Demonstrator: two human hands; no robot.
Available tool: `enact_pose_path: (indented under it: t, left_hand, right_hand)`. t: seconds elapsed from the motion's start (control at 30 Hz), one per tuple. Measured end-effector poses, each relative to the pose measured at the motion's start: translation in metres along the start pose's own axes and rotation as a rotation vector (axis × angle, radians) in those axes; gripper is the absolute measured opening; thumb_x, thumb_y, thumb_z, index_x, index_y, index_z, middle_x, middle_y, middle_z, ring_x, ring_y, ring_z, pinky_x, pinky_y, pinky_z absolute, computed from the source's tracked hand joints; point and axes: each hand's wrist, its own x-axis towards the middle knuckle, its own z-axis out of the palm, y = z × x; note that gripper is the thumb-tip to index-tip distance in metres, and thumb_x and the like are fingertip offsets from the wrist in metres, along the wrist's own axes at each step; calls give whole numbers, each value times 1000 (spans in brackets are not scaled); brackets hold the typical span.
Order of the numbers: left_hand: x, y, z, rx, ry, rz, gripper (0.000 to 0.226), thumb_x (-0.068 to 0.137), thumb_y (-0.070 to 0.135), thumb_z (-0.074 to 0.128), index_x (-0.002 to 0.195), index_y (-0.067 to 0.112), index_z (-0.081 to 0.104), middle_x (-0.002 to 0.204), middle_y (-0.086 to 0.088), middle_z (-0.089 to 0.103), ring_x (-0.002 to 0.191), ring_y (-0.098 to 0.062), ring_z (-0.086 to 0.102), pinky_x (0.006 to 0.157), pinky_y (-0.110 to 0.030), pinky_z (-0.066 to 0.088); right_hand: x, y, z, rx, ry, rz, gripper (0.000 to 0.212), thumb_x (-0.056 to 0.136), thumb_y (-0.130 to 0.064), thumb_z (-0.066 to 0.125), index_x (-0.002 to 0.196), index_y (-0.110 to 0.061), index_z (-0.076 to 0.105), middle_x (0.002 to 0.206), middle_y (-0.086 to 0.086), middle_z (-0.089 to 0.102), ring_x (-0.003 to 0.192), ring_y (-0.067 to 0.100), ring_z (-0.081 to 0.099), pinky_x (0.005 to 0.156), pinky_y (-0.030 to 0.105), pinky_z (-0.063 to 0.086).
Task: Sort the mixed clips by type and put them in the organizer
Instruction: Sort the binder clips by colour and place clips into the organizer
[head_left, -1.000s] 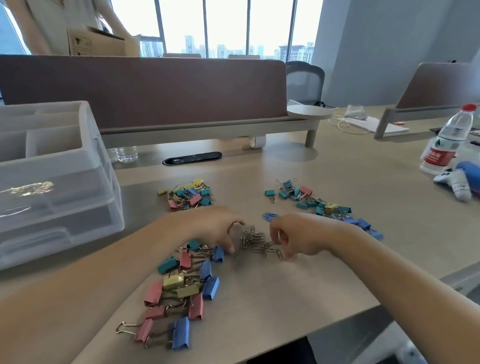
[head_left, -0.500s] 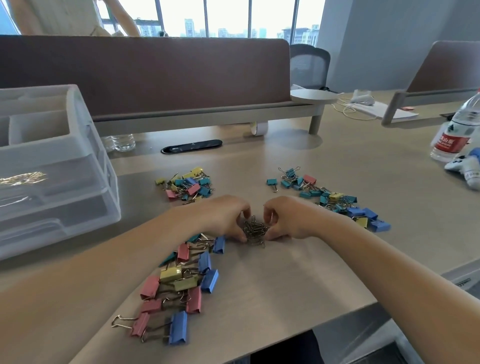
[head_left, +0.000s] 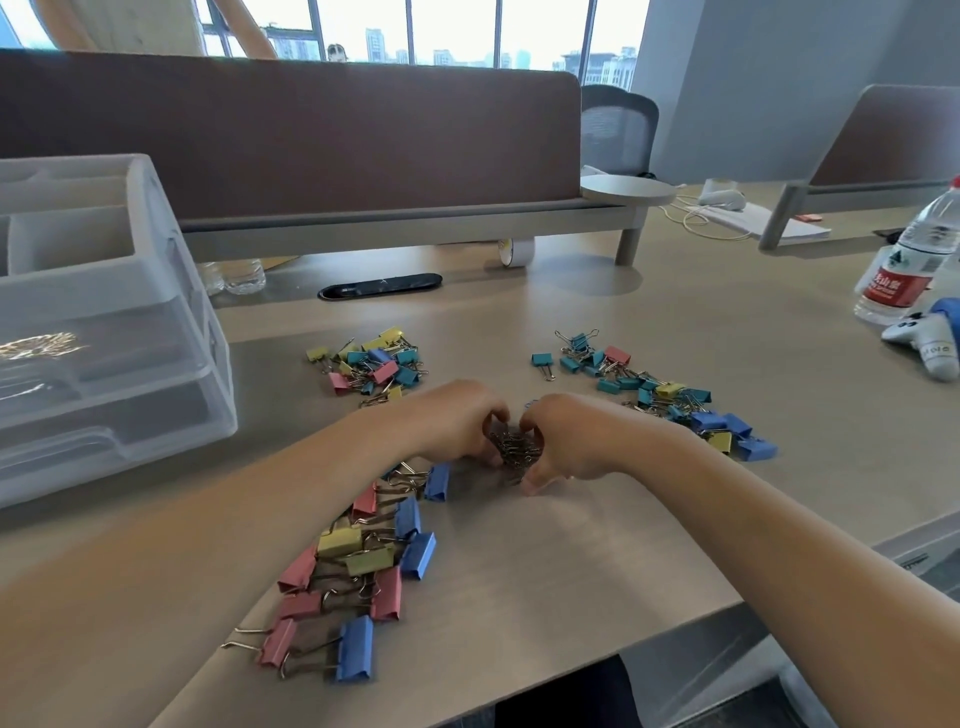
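A small heap of metal paper clips (head_left: 514, 448) lies mid-table, cupped between my left hand (head_left: 462, 421) and my right hand (head_left: 571, 436), whose fingers curl around it from both sides. Large coloured binder clips (head_left: 363, 561) are spread in front of my left forearm. Small binder clips (head_left: 374, 364) form a pile behind my left hand, and medium ones (head_left: 660, 395) trail off to the right. The clear plastic organizer (head_left: 104, 322) stands at the left, with some gold clips (head_left: 41, 345) in a drawer.
A water bottle (head_left: 909, 260) and a white game controller (head_left: 930, 345) sit at the right edge. A brown desk divider (head_left: 291, 135) runs along the back, with a tape roll (head_left: 514, 252) and a black cable slot (head_left: 379, 286) below it. The table's front edge is near.
My hands have come together from either side, pushing the scattered paper clips into one tight heap. The camera has tilted slightly.
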Motion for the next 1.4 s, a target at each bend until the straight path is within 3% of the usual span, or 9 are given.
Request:
enact_pose_path:
  t: [0.13,0.27,0.33,0.47,0.67,0.8,0.9,1.1,1.4]
  left_hand:
    - [-4,1,1,-46,33,-11,43,85,31,73,125,21,60,113,3,62,95,-15,54,77,-27,41]
    - [-6,5,2,-58,44,-28,34,85,29,73,116,20,63,109,1,62,92,-16,55,65,-24,38]
    - [-6,8,3,-61,30,-35,27,87,28,70,112,17,67,106,-2,65,92,-21,60,59,-21,38]
    - [-7,13,5,-72,29,-43,23,89,24,66,109,14,70,101,-9,69,91,-27,64,60,-24,44]
    - [-7,17,8,-124,38,-69,19,92,17,61,108,10,69,98,-12,68,81,-25,61,54,-22,39]
    - [-9,16,10,-137,51,-70,17,91,15,59,103,9,70,93,-13,68,80,-27,63,62,-29,46]
    - [-10,15,11,-157,75,-65,16,90,14,60,102,8,70,91,-13,67,76,-24,60,59,-27,45]
    - [-12,12,11,-250,130,-57,20,92,14,60,107,13,73,99,-8,72,86,-22,66,64,-23,47]
    - [-13,8,5,-263,199,-44,18,91,15,62,103,19,75,84,-1,73,73,-17,68,53,-16,43]
  right_hand:
    - [0,-2,-3,48,35,-5,60,77,-44,78,125,-12,61,110,3,65,92,22,60,71,29,45]
    - [3,-3,0,74,73,-10,33,77,-36,78,99,-12,71,94,5,69,86,25,63,56,27,40]
    - [5,-4,1,65,72,-13,23,77,-33,76,87,-12,73,84,6,71,81,25,65,55,27,41]
    - [9,-4,2,48,63,-11,17,75,-30,74,76,-13,74,76,5,72,77,26,68,60,29,49]
    - [2,-8,0,38,66,-9,16,79,-25,69,83,-10,75,83,9,71,71,27,63,51,25,38]
    - [0,-10,3,68,98,6,14,80,-17,64,86,-7,72,84,11,69,71,28,61,49,26,38]
    - [-3,-10,3,94,126,8,15,82,-15,61,89,-7,72,85,11,70,72,27,61,48,25,37]
    - [-4,-5,5,225,168,33,15,85,-13,61,93,-11,74,83,6,73,79,25,69,63,29,51]
    - [0,-2,4,286,228,23,11,87,-14,61,88,-18,72,75,2,73,72,18,70,66,29,55]
